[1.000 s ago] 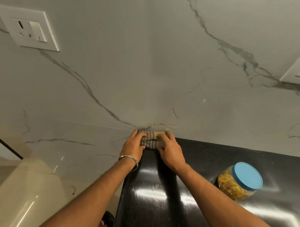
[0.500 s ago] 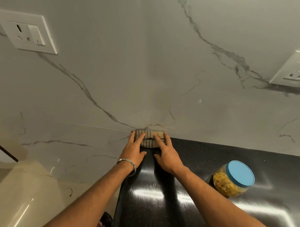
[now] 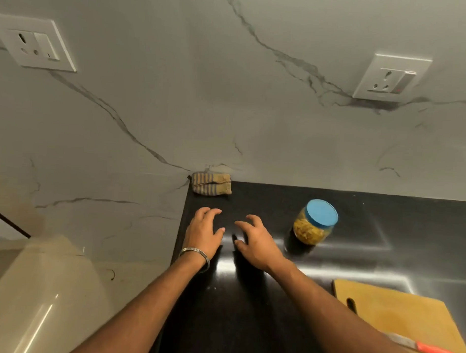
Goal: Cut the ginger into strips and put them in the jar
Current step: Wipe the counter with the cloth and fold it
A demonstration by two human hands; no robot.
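Your left hand (image 3: 203, 229) and right hand (image 3: 256, 242) hover loose-fingered and empty over the black counter (image 3: 248, 309); the capped jar (image 3: 314, 224), already holding strips, stands just right; the folded cloth (image 3: 211, 184) is tucked in the corner, seemingly to be out of the way.

The black surface (image 3: 248, 309) lies bare between the folded cloth (image 3: 211, 184) at the wall and the near edge. To the right the jar (image 3: 314, 222) and the cutting board (image 3: 406, 317) with the knife (image 3: 429, 351) stand in the way
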